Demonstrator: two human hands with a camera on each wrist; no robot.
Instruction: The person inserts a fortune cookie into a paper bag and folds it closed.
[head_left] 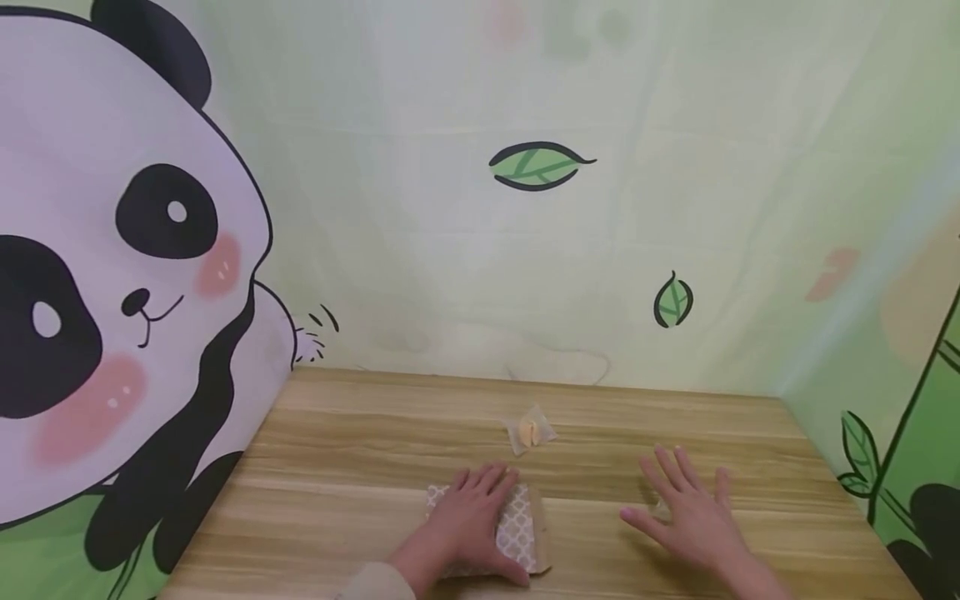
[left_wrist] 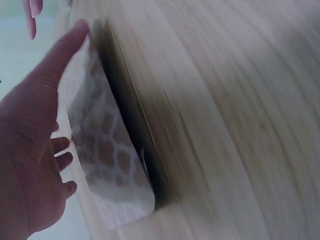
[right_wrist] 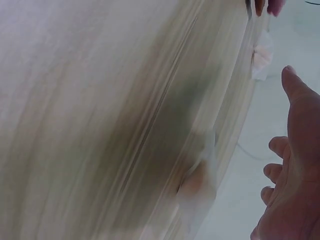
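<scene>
My left hand (head_left: pixel 467 518) lies with fingers spread over a flat paper packet (head_left: pixel 517 527), white with a brown lattice pattern and a plain brown edge on its right. In the left wrist view the thumb reaches along the packet (left_wrist: pixel 112 150), which stands slightly raised off the wood. My right hand (head_left: pixel 697 512) hovers with spread fingers and holds nothing. Below it, mostly hidden in the head view, a small tan piece in translucent paper (right_wrist: pixel 195 182) sits on the tabletop. A similar small beige folded piece (head_left: pixel 530 432) lies on a translucent square farther back.
The wooden table (head_left: pixel 360 442) runs back to a fabric backdrop (head_left: pixel 420 250) with printed leaves. A large printed panda (head_left: pixel 135 275) covers the left side, and green printed fabric (head_left: pixel 900 400) borders the right edge.
</scene>
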